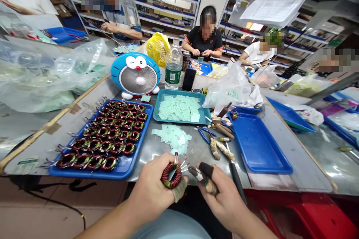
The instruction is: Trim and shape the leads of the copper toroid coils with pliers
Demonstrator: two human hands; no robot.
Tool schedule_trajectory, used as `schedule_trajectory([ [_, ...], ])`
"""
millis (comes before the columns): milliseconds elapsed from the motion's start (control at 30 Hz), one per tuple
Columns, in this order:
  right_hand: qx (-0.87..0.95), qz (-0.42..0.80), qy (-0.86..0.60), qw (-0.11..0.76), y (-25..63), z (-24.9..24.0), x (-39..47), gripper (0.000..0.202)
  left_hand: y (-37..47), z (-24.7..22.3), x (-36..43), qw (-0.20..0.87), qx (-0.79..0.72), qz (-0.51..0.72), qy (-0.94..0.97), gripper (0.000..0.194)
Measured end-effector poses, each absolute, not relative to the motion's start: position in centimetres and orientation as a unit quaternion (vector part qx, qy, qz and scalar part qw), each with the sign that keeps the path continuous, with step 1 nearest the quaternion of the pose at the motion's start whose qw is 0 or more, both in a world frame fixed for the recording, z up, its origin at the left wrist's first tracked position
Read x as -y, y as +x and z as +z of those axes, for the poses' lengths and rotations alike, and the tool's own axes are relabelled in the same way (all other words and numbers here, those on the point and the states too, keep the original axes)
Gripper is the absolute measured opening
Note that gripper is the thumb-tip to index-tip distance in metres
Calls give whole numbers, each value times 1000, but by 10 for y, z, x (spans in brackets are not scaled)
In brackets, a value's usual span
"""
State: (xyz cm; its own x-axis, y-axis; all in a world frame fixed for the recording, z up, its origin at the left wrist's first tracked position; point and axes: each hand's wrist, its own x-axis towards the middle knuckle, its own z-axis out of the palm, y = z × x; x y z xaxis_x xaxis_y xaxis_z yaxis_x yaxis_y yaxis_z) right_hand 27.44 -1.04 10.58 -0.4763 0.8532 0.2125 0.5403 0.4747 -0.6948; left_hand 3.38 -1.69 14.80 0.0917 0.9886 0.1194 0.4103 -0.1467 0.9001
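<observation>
Between the fingers of my left hand (158,181) is a toroidal coil (171,175), a ring wound with dark red copper wire. Its bare wire leads stick up and to the right, and a pale green piece shows inside the ring. My right hand (221,190), with a black cover on one finger, grips a small hand tool (195,173) with a flat dark and metal tip. That tip is close to the coil's leads; whether they touch I cannot tell. The tool's handle is mostly hidden by my fingers.
A blue tray (119,170) on the left carries rows of similar coils. Pale green sheets (175,138) lie on the bench before a teal tray (207,114) of more sheets. Pliers (206,134), another blue tray (263,145), a fan (136,74) and a bottle (173,67) stand around. Co-workers sit beyond.
</observation>
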Motion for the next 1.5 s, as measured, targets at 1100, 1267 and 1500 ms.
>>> schedule_trajectory([
  [1100, 813, 392, -429, 40, 282, 184, -9, 4, 2, 154, -3, 341, -428, 224, 807, 46],
  [1267, 843, 340, -415, 35, 285, 187, -15, 4, 0, 153, -2, 366, -413, 208, 808, 43],
  [1500, 887, 300, -349, -22, 287, 203, -32, 10, 0, 157, 0, 421, -368, 170, 811, 40],
])
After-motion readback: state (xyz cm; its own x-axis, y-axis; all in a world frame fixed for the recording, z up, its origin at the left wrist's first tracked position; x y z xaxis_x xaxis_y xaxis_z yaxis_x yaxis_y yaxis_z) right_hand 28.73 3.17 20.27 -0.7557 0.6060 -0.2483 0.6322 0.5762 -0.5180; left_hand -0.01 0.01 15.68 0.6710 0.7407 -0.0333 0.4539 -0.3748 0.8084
